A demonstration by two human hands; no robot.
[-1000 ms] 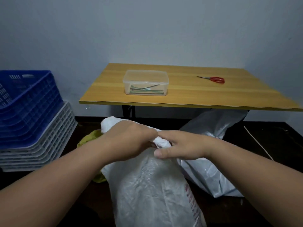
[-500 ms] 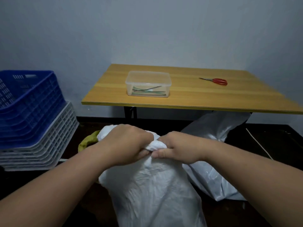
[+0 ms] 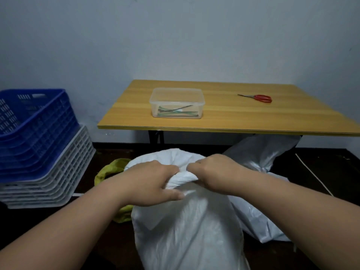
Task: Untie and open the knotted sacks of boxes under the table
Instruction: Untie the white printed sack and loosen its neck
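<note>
Knot (image 3: 183, 177): twisted neck on top of the near sack (image 3: 187, 227), between our hands, running 9 to 3 o'clock.
Left hand (image 3: 150, 184): curled around the neck at 9.
Right hand (image 3: 212, 172): pinching it at 3, equally near.

Both forearms are bare to the frame's edge, and the hands (image 3: 153, 182) wear no gloves, rings or watch.

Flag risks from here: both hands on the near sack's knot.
1. Both hands, left hand and right hand, grip the knot of the near sack; a hard pull could tear the thin weave.
2. The sack stands unsupported, so tugging may tip it toward the second sack.
</note>
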